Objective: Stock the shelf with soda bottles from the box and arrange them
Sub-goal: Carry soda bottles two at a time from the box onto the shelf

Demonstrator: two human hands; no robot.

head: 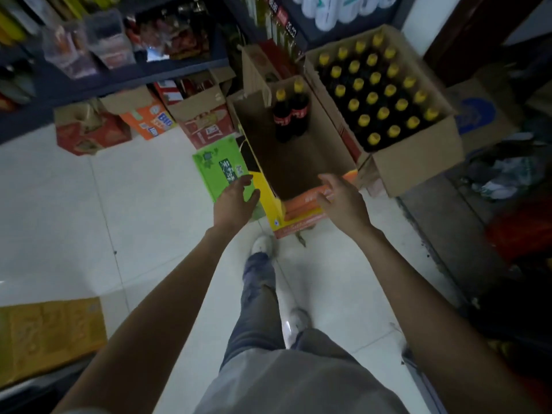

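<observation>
An open cardboard box [298, 171] stands on the floor ahead of me, with two dark soda bottles [289, 113] with yellow caps and red labels upright at its far end. To its right stands a second open box [418, 165] packed with several yellow-capped bottles [376, 94]. My left hand [236, 201] hovers above the near left flap of the nearly empty box, fingers straight, holding nothing. Over that box's near right edge, my right hand [340, 198] is spread and empty. The dark shelf [125, 76] runs along the upper left.
Several cartons sit on the floor under the shelf: a red one [92, 135], an orange one [149, 121] and a brown one [206, 121]. A green carton [218, 171] leans beside the box. A yellow carton [47, 336] lies at lower left. Clutter fills the right side.
</observation>
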